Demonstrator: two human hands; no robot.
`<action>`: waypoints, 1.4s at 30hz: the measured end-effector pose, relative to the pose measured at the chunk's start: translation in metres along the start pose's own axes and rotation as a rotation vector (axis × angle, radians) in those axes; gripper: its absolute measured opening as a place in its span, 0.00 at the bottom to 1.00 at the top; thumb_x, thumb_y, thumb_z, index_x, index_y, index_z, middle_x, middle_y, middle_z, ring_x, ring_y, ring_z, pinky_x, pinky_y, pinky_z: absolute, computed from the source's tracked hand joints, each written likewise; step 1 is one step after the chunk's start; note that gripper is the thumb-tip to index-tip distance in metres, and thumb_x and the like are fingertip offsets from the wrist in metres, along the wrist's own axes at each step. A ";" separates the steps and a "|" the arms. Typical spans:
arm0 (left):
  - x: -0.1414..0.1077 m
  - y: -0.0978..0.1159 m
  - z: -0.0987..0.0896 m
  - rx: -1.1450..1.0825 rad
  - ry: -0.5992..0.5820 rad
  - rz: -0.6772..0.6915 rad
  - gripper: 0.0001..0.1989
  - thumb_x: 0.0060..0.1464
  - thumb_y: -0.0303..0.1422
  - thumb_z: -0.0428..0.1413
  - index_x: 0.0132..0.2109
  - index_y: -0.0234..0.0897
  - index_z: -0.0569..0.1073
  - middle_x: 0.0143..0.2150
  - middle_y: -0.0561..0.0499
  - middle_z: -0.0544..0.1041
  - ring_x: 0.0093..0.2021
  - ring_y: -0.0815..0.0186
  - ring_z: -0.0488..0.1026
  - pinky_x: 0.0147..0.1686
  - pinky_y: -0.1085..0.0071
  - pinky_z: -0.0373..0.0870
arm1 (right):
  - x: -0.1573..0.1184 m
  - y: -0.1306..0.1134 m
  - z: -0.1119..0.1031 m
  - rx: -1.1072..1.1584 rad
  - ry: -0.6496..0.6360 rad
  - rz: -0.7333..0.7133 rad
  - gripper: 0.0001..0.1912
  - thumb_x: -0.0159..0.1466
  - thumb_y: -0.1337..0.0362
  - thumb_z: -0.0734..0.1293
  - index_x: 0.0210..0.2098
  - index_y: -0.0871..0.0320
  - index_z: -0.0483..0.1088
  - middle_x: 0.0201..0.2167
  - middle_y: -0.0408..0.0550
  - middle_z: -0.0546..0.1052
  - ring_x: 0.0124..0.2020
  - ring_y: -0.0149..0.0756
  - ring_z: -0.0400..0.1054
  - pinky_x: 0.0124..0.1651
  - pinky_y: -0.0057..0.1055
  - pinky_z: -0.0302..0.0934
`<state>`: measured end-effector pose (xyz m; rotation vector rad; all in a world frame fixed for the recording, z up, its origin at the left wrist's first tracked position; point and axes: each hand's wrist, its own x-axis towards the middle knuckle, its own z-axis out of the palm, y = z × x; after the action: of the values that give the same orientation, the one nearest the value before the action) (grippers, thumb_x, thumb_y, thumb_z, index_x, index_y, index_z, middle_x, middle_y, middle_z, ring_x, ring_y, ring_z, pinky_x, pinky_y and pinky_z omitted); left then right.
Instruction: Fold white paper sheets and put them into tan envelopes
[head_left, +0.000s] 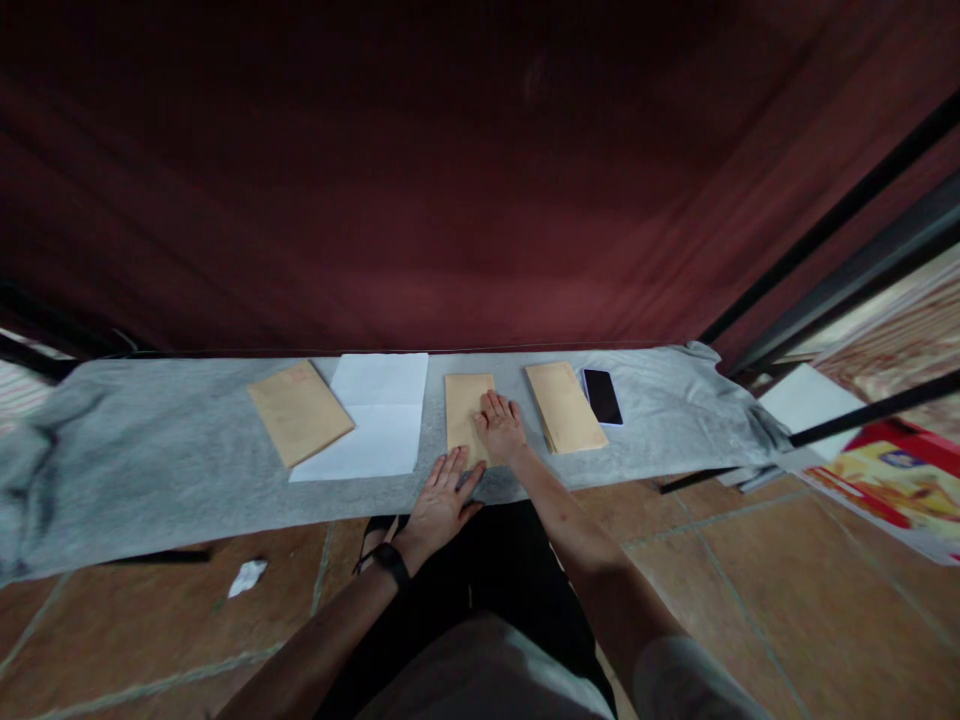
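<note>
A brown paper envelope (461, 410) lies in front of me on the grey cloth. Flat on its right side rests my right hand (502, 426), fingers stretched toward the far edge. My left hand (444, 498) is spread open at the envelope's near left corner, its fingertips touching the paper and the cloth. To the right sits a stack of brown envelopes (566, 408). Farther left, another brown envelope or stack (300, 410) overlaps white paper sheets (382, 415) that show a crease across the middle.
A phone (602, 397) lies right of the envelope stack. Grey cloth (172, 450) covers the narrow table, with a dark red hanging (450, 200) behind it. At right stand black metal bars (847, 220) and a red box (900, 480). Crumpled paper (247, 577) lies on the tiled floor.
</note>
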<state>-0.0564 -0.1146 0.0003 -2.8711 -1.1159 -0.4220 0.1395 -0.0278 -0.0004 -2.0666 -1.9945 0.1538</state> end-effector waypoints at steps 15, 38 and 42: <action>0.001 0.001 -0.003 -0.038 -0.013 -0.010 0.34 0.62 0.43 0.57 0.71 0.44 0.58 0.75 0.38 0.52 0.74 0.49 0.51 0.69 0.51 0.53 | 0.000 -0.003 0.003 -0.023 0.003 0.034 0.30 0.75 0.54 0.49 0.72 0.59 0.50 0.73 0.53 0.51 0.73 0.46 0.46 0.73 0.49 0.35; 0.000 0.003 -0.007 -0.075 -0.028 -0.004 0.34 0.61 0.41 0.57 0.71 0.42 0.59 0.74 0.40 0.54 0.74 0.50 0.50 0.70 0.50 0.50 | -0.103 -0.009 -0.013 0.011 0.075 -0.075 0.27 0.76 0.59 0.52 0.72 0.56 0.53 0.71 0.51 0.57 0.72 0.45 0.50 0.73 0.50 0.39; 0.000 0.002 -0.005 -0.078 -0.026 -0.011 0.34 0.60 0.40 0.58 0.70 0.42 0.60 0.75 0.40 0.53 0.74 0.51 0.49 0.71 0.50 0.49 | -0.123 -0.008 -0.014 0.031 0.077 -0.160 0.26 0.76 0.57 0.53 0.71 0.55 0.54 0.71 0.49 0.58 0.72 0.43 0.51 0.73 0.49 0.38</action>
<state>-0.0561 -0.1171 0.0055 -2.9474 -1.1444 -0.4396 0.1294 -0.1516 0.0018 -1.8551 -2.0860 0.0723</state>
